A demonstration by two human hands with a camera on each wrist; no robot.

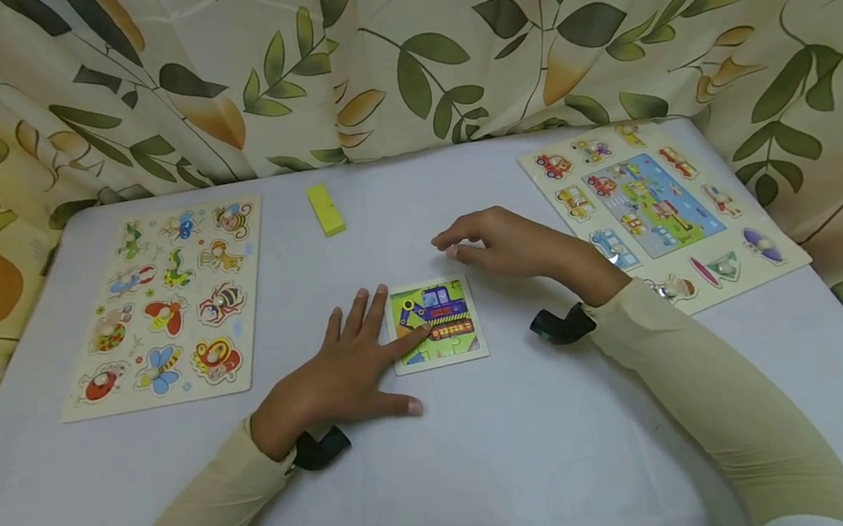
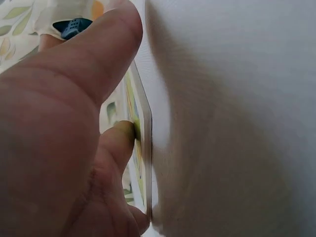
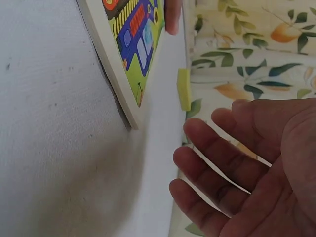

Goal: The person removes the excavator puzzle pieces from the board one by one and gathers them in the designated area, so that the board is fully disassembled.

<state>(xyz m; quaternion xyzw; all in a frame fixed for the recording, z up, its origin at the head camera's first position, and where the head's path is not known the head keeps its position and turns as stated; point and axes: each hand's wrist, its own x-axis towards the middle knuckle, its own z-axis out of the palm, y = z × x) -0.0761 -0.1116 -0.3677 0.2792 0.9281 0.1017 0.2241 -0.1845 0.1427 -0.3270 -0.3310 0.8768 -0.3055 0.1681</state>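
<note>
A small square jigsaw puzzle [image 1: 447, 311] with a purple digger on green lies in a pale frame on the table. My left hand [image 1: 348, 370] is spread at its left side, the index fingertip touching the picture. In the left wrist view that finger [image 2: 121, 140] meets the puzzle's face, and the thumb [image 2: 98, 54] stands off it. My right hand [image 1: 506, 243] hovers above and right of the puzzle, fingers loosely bent and holding nothing. The right wrist view shows its relaxed fingers [image 3: 217, 168] apart from the puzzle's corner [image 3: 129, 113].
An insect puzzle board [image 1: 162, 306] lies at the left. A vehicle puzzle board [image 1: 658, 217] lies at the right, partly behind my right forearm. A yellow block [image 1: 326, 209] sits near the back edge, before a leaf-patterned curtain [image 1: 403, 56]. White cloth [image 1: 514, 455] covers the table.
</note>
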